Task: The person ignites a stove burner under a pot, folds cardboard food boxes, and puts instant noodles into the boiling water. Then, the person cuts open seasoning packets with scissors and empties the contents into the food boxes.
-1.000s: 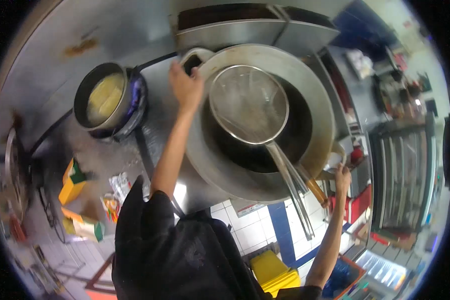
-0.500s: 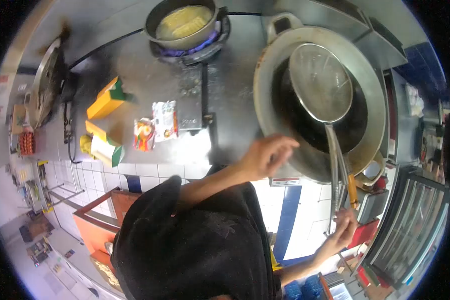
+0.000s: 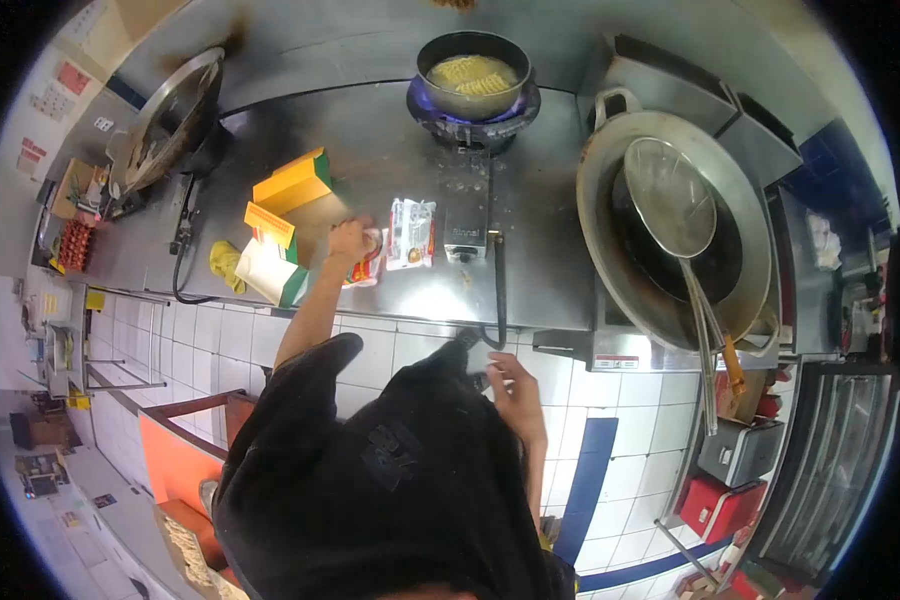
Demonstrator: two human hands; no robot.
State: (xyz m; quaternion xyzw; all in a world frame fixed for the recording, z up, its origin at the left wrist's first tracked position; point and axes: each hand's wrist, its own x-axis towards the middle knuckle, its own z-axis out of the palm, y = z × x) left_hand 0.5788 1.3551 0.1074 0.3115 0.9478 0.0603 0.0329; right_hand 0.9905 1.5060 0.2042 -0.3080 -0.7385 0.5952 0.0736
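Observation:
My left hand point(image 3: 353, 243) is on a red-and-white instant noodle packet point(image 3: 366, 270) lying on the steel counter, its fingers closed about the upper edge and covering much of it. Just right of it lies a second, mostly white noodle packet point(image 3: 410, 235). My right hand point(image 3: 515, 392) hangs in front of my body below the counter edge, holding nothing, with fingers loosely bent and apart. At the back, a pot point(image 3: 473, 104) with pale noodle blocks point(image 3: 475, 78) in liquid sits over a lit blue burner point(image 3: 430, 118).
A large wok point(image 3: 600, 215) of dark liquid stands at right, with a long-handled strainer point(image 3: 675, 195) across it. Yellow-and-green cartons point(image 3: 295, 183), a yellow cloth point(image 3: 226, 266) and another wok point(image 3: 175, 115) are at left. A black burner hose point(image 3: 500, 290) hangs over the counter edge.
My left hand has moved left from beside the large wok to the red packet. My right hand has let go of the strainer's handle and come in toward my body. The view has shifted.

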